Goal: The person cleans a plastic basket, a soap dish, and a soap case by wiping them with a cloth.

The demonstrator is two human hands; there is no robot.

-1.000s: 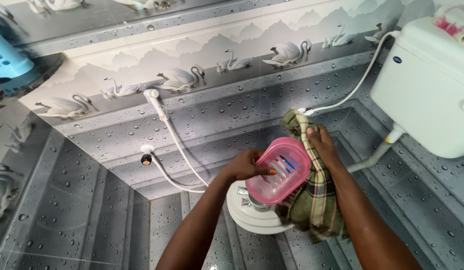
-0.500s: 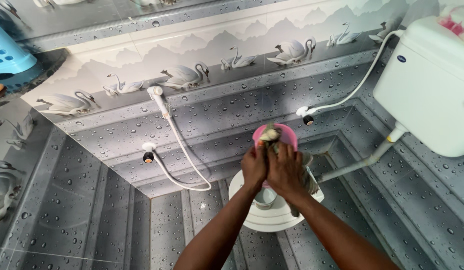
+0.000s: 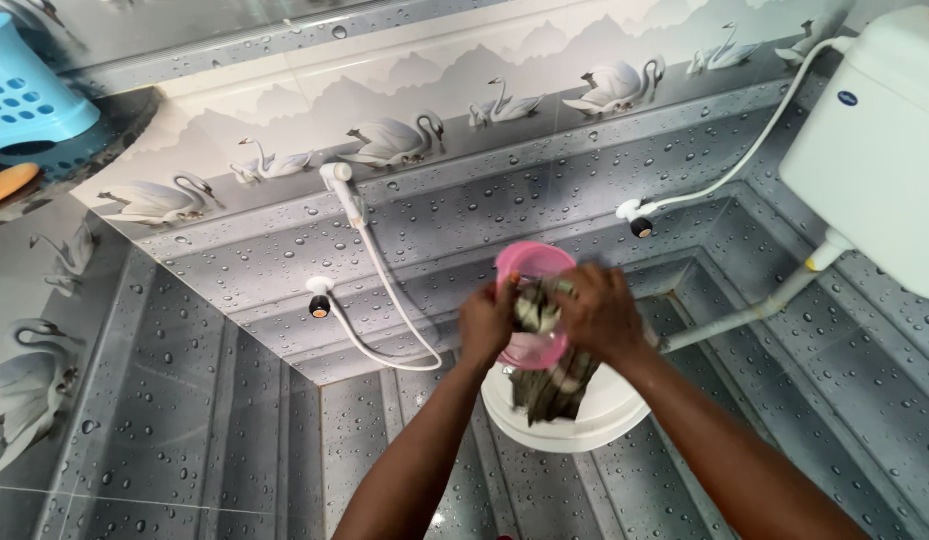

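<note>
Two bare forearms, sleeveless, no rings or watch.

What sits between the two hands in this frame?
In the head view, a checked cloth and a pink plastic dish lie between the left hand and right hand; both hands grip them.

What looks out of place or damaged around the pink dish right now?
Nothing stands out. The left hand holds the pink dish, the right hand presses a checked cloth against it above the white toilet lid. No spill or crack shows.
</note>
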